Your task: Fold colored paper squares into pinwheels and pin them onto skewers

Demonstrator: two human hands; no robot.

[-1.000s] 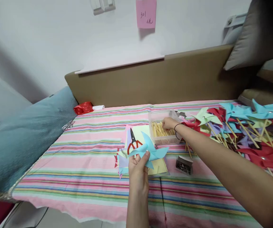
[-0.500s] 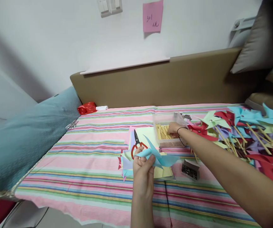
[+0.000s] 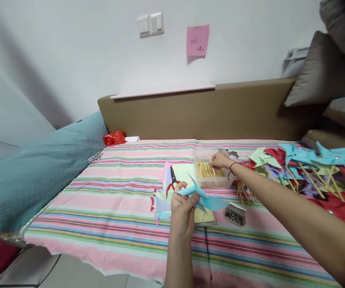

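Note:
Between the fingers and thumb of my left hand [image 3: 183, 204] is a light-blue paper pinwheel [image 3: 204, 197] with its blades curled over. My right hand [image 3: 219, 161] pinches a thin wooden stick [image 3: 211, 165] over the clear plastic box [image 3: 212, 183], which holds many more such sticks [image 3: 205, 169]. Scissors with red handles [image 3: 173, 180] lie on stacked coloured paper sheets [image 3: 185, 169] just beyond my left hand. Below the box, a small open box of metal pins [image 3: 235, 215] stands on the cloth.
Finished pinwheels [image 3: 307, 160] on sticks are heaped at the right, under and beyond my right forearm. The striped cloth [image 3: 106, 208] covers the seat. A red plastic bag [image 3: 114, 138] lies at the far left, by the blue-covered armrest [image 3: 55, 160]. Behind runs a brown backrest [image 3: 175, 120].
My right hand has risen a little out of the sticks, and a stick now stands up between its fingers. My left hand still holds the pinwheel. The camera view has tilted up.

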